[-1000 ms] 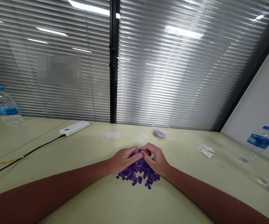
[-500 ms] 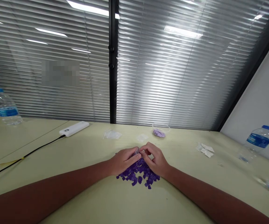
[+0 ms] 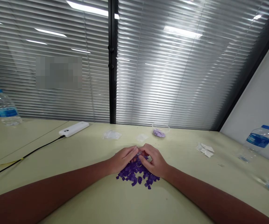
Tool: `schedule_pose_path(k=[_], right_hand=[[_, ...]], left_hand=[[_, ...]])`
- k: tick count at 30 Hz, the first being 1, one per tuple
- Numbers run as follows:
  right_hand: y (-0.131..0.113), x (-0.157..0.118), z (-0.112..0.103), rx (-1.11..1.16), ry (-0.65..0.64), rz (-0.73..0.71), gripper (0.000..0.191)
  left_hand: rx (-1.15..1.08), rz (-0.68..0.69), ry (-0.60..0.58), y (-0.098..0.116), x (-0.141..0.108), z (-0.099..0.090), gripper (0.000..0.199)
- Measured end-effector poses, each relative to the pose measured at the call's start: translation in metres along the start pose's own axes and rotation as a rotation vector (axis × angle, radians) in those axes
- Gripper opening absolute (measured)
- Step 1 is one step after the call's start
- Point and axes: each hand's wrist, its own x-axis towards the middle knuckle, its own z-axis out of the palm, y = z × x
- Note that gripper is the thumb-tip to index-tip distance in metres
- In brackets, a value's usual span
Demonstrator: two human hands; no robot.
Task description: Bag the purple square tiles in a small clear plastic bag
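A heap of small dark purple squares (image 3: 134, 174) lies on the table, with both my hands just over its far side. My left hand (image 3: 123, 159) is closed, thumb and fingers pinching a small clear plastic piece (image 3: 139, 152) that looks like a little bag. My right hand (image 3: 155, 160) reaches the same piece from the other side, its index finger and thumb curled near it. The fingers hide most of the piece, so its shape and what is inside cannot be made out.
A clear round tub (image 3: 159, 132) of pale purple pieces stands beyond my hands, near clear plastic bags (image 3: 111, 134). A white power bank (image 3: 75, 129) with a black cable lies left. Crumpled white paper (image 3: 205, 150) and a water bottle (image 3: 258, 140) are at right; another bottle (image 3: 7, 109) stands far left.
My left thumb has shifted up and away over the clear plastic piece. My right fingers have moved slightly, with the thumb now a little farther left. The purple heap looks the same.
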Motion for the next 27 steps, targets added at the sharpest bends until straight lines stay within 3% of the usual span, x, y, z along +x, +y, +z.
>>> schedule_pose_path(k=[9,12,16,18,23,27], right_hand=[[-0.0009,0.0008,0.0016,-0.040,-0.049,-0.036,0.016],[-0.0009,-0.0016,0.0019,-0.038,0.006,0.012,0.006],[0.0005,-0.0044,0.0019,-0.025,0.038,0.126,0.013],[0.0014,-0.0044,0.0018,-0.031,-0.002,0.110,0.005],[0.0020,-0.0034,0.0019,-0.058,0.003,0.056,0.018],[0.0028,-0.0042,0.0018,-0.066,0.040,0.083,0.020]], left_hand=[[0.195,0.089,-0.021,0.0007,-0.0011,0.0016,0.055],[0.162,0.086,-0.026,0.0034,-0.0005,0.0017,0.054],[0.099,0.083,0.002,0.0036,-0.0004,0.0009,0.055],[0.099,0.088,-0.010,0.0019,-0.0004,0.0006,0.054],[0.139,0.118,0.002,-0.0007,0.0006,0.0004,0.051],[0.097,0.056,0.033,0.0005,0.0008,-0.0007,0.043]])
